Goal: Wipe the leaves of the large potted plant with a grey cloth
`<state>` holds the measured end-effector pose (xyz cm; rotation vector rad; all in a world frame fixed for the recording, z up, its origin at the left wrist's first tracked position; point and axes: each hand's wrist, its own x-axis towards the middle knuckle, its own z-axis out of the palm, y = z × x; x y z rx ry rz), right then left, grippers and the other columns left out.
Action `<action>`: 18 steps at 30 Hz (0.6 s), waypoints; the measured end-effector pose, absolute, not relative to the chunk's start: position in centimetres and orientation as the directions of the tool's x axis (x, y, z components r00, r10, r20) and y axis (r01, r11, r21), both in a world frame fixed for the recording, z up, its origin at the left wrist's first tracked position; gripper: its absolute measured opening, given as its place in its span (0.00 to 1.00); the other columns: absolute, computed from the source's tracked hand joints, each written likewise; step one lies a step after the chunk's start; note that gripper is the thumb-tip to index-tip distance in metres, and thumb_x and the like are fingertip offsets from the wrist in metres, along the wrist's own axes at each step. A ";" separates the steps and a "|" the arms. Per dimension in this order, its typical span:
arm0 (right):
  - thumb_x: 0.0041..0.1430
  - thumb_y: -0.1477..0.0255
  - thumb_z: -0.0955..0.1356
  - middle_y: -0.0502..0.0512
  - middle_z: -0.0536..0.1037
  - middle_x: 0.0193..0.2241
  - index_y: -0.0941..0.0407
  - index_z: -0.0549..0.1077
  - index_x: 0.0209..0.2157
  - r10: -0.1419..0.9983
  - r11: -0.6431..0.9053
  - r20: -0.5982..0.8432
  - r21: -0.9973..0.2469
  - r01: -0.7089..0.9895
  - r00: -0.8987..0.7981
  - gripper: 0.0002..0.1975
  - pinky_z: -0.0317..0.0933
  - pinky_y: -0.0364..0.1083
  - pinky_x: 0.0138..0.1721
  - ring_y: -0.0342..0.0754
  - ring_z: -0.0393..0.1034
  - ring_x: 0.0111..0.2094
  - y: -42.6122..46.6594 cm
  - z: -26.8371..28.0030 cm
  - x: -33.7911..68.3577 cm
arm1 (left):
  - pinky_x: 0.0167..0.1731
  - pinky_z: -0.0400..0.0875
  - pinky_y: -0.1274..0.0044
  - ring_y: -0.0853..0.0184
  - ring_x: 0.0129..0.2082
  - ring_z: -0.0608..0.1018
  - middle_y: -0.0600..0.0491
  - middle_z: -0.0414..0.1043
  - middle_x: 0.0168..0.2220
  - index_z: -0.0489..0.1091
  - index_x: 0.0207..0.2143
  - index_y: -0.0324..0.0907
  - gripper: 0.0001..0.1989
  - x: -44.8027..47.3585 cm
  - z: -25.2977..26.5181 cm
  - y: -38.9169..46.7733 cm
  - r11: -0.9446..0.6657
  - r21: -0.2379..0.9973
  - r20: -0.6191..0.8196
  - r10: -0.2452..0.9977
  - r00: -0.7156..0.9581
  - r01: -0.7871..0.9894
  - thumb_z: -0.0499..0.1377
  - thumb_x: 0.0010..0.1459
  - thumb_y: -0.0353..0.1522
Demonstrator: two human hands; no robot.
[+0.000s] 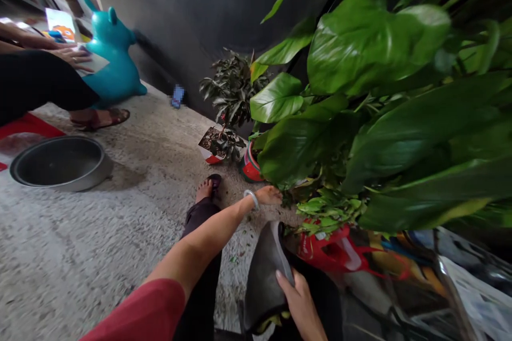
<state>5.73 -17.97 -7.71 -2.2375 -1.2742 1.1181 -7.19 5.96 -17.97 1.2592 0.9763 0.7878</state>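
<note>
Dull grey object (262,272), curved, paler-edged, tilted, in right fingers (285,283)

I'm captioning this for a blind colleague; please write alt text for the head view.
A person's left-hand grip reaches beside leafy plants while their right-hand grip holds a dark grey rimmed object. At left are another person's hand, a teal animal-shaped toy and a round metal pan.

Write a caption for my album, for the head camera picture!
Left hand by the green leaves, right hand holding something gray.
</note>
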 end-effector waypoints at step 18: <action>0.53 0.49 0.63 0.80 0.78 0.47 0.66 0.77 0.45 0.790 -0.471 0.026 -0.614 0.633 0.613 0.34 0.61 0.64 0.55 0.73 0.69 0.55 -5.4 -1.6 10.2 | 0.41 0.69 0.72 0.60 0.38 0.77 0.48 0.79 0.34 0.76 0.34 0.39 0.14 -6.0 -16.2 6.6 0.508 0.725 -0.451 0.860 0.238 -0.466 0.64 0.51 0.40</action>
